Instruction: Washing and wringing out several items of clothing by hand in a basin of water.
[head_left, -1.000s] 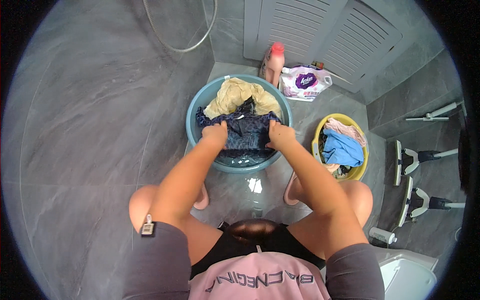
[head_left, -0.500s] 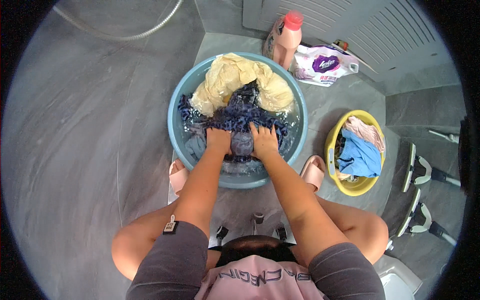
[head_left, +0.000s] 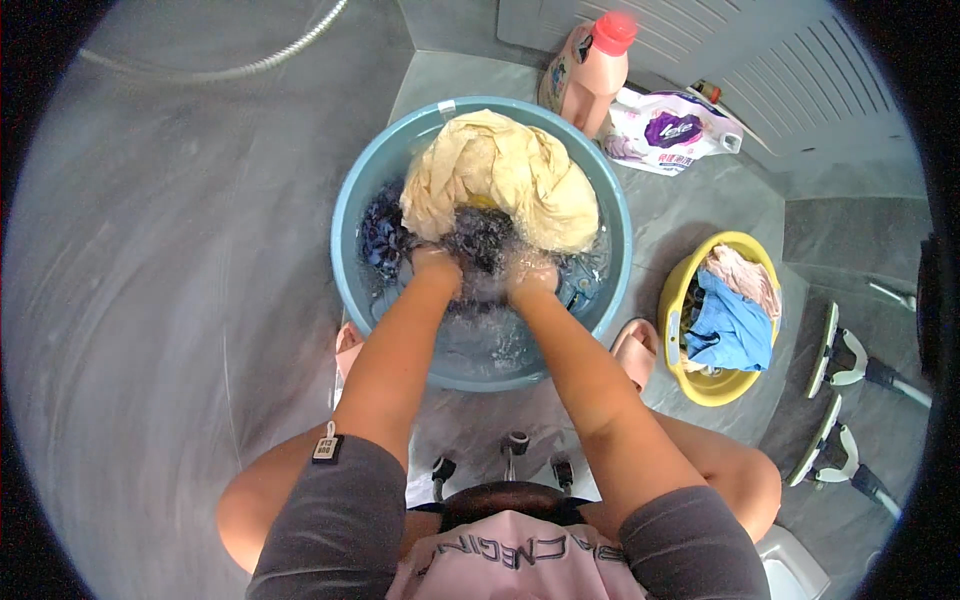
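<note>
A round blue basin (head_left: 345, 215) of water stands on the floor before me. Both my hands are down in it, wet to the wrists, pressing at a dark navy patterned cloth (head_left: 480, 240). My left hand (head_left: 436, 266) is on the cloth's left side and my right hand (head_left: 532, 272) on its right; splashing water and the cloth hide the fingers of both. Beyond them a bunched cream cloth (head_left: 490, 165) bulges above the water. More dark blue fabric lies half submerged at the basin's left.
At right stands a yellow basin (head_left: 712, 390) holding a blue garment (head_left: 732, 320) and a pale pink one. Behind the blue basin are a pink bottle (head_left: 590, 80) with a red cap and a white-purple pouch (head_left: 668, 132). Long-handled squeegee-like tools (head_left: 850, 360) lean far right. A shower hose (head_left: 250, 67) hangs upper left.
My hands have pushed the dark cloth lower into the water, and water now splashes around them. The dark cloth no longer rises over the cream cloth. The view has shifted slightly.
</note>
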